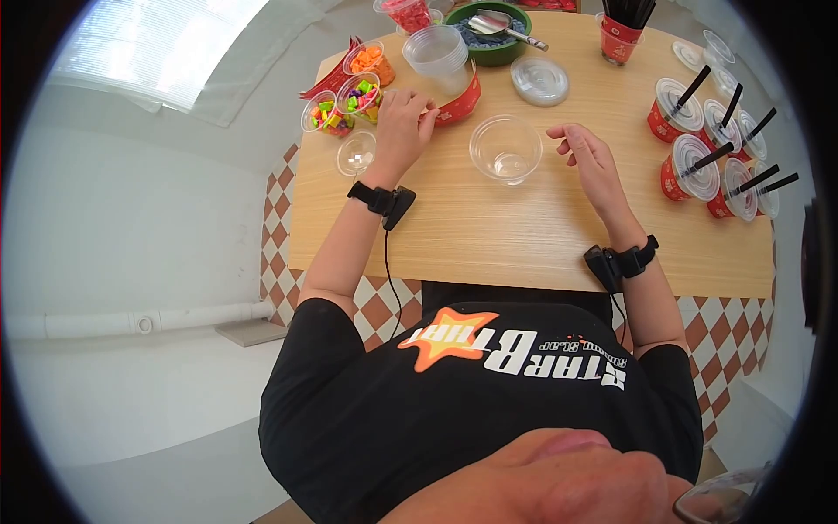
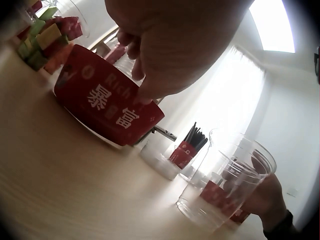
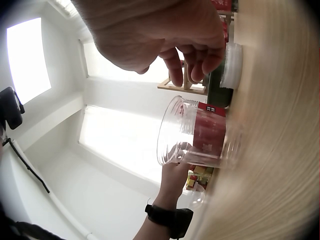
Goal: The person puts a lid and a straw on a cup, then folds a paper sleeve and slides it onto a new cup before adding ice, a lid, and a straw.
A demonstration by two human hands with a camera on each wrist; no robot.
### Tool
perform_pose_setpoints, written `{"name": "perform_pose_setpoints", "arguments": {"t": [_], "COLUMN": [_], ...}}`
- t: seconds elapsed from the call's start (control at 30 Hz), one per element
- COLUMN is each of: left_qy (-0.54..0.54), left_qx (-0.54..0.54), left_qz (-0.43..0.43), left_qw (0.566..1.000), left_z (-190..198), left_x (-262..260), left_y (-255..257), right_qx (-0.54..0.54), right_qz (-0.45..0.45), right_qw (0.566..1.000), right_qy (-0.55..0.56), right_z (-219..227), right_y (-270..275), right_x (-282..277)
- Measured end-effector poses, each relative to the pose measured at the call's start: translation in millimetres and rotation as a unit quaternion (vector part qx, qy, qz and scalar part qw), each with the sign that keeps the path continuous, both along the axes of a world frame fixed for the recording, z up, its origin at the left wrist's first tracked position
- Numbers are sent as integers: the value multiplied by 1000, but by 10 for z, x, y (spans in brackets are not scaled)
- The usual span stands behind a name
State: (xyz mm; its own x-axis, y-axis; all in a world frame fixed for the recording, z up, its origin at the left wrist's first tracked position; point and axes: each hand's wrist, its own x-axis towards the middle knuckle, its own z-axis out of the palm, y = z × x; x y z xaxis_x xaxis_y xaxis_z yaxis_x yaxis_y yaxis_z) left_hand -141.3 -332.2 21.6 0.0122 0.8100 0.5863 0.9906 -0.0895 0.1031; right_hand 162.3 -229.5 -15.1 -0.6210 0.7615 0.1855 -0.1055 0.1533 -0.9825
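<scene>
My left hand [image 1: 403, 131] is at the red paper sleeve [image 1: 461, 103], beside a stack of clear cups [image 1: 435, 51]. In the left wrist view, the thumb of the left hand [image 2: 172, 45] lies on the near side of the printed red sleeve [image 2: 107, 102] at its top edge, with fingers behind it. A clear empty cup [image 1: 506, 150] stands upright between the hands, touched by neither. My right hand [image 1: 594, 170] hovers right of it, fingers loosely bent and holding nothing; the right wrist view shows this hand [image 3: 160, 37] above the clear cup [image 3: 200, 132].
Cups of colourful pieces [image 1: 360, 94] stand at the left near a clear dome lid [image 1: 356, 154]. Behind are a green bowl [image 1: 497, 54] with a scoop and a stack of lids [image 1: 539, 81]. Several lidded red cups [image 1: 690, 170] with black straws stand right; a straw holder [image 1: 618, 42] is farther back.
</scene>
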Motion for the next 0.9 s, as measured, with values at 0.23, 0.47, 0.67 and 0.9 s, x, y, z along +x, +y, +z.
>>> {"name": "perform_pose_setpoints", "arguments": {"t": [0.23, 0.47, 0.67, 0.9], "left_qy": [-48, -32, 24, -123], "left_qx": [49, 113, 39, 242], "left_qz": [-9, -94, -181, -103], "left_qw": [998, 989, 982, 957], "left_z": [339, 595, 578, 465], "left_x": [60, 610, 1171, 929], "left_y": [-92, -410, -710, -730], "right_qx": [3, 13, 77, 63], "right_qz": [-1, -2, 69, 36], "right_qw": [1000, 994, 991, 975], "right_qy": [-9, 108, 87, 208], "right_z": [3, 233, 688, 758], "right_y": [34, -92, -532, -620], "right_x": [15, 20, 59, 183]}}
